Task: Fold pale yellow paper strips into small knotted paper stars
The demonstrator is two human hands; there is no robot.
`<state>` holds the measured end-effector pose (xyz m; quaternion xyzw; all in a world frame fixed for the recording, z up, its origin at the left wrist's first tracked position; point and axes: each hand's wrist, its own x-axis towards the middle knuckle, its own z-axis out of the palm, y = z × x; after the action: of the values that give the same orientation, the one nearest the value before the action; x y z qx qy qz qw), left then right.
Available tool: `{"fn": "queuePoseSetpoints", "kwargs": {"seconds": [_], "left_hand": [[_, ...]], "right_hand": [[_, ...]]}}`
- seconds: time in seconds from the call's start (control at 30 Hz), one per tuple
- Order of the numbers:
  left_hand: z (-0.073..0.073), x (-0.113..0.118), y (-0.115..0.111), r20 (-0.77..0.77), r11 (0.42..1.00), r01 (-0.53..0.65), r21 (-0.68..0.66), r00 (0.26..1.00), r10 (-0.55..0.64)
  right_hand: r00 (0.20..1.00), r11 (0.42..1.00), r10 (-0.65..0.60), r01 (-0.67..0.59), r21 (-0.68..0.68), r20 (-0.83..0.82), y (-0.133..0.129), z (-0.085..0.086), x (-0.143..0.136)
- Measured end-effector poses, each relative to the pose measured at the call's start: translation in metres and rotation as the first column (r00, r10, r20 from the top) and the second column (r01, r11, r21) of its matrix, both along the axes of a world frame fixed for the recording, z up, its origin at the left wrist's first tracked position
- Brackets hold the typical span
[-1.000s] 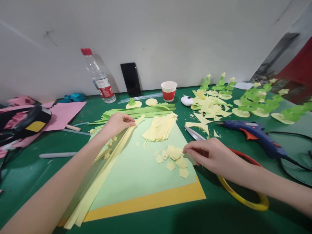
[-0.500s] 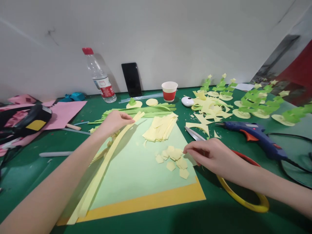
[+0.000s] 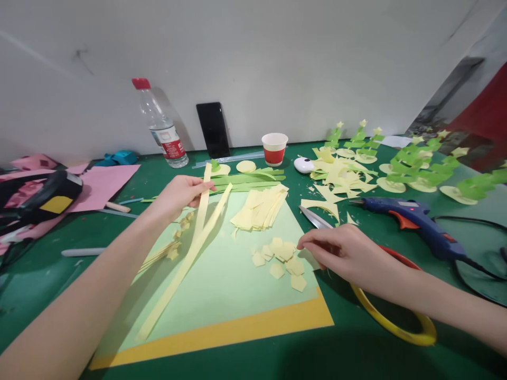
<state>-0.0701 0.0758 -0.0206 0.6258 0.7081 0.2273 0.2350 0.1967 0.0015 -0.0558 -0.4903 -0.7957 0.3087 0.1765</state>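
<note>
A pale yellow paper strip (image 3: 202,212) is pinched in the grip of the left hand (image 3: 180,195) over the left side of the green sheet (image 3: 229,285), where a second strip (image 3: 185,265) is seen. At the sheet's right edge, whether the right hand (image 3: 344,250) is closed cannot be told. Beyond the sheet are placed a bottle (image 3: 171,141) and a cup (image 3: 274,153), contents unclear.

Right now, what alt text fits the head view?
The left hand pinches a pale yellow paper strip over a green sheet. The right hand is near yellow pentagons, scissors partly hidden behind it. A blue glue gun lies farther right.
</note>
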Motion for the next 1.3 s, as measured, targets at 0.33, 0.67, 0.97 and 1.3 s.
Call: {"fn": "queuePoseSetpoints", "kwargs": {"seconds": [0.33, 0.67, 0.97, 1.3], "left_hand": [[0.034, 0.014, -0.016, 0.602, 0.979, -0.169, 0.113, 0.796, 0.068], [0.031, 0.076, -0.075, 0.979, 0.982, 0.188, 0.008, 0.198, -0.046], [-0.002, 0.091, -0.091, 0.745, 0.929, 0.366, 0.054, 0.605, -0.281], [0.016, 0.064, -0.065, 0.408, 0.807, 0.460, 0.370, 0.700, -0.586]], "right_hand": [[0.996, 0.996, -0.039, 0.033, -0.084, -0.074, 0.000, 0.005, -0.001], [0.818, 0.778, -0.047, -0.330, -0.535, -0.573, -0.026, 0.022, -0.003], [0.852, 0.431, -0.220, -0.353, -0.831, -0.476, -0.044, 0.036, -0.016], [0.966, 0.766, -0.012, -0.156, -0.623, -0.258, -0.032, 0.040, -0.006]]}}
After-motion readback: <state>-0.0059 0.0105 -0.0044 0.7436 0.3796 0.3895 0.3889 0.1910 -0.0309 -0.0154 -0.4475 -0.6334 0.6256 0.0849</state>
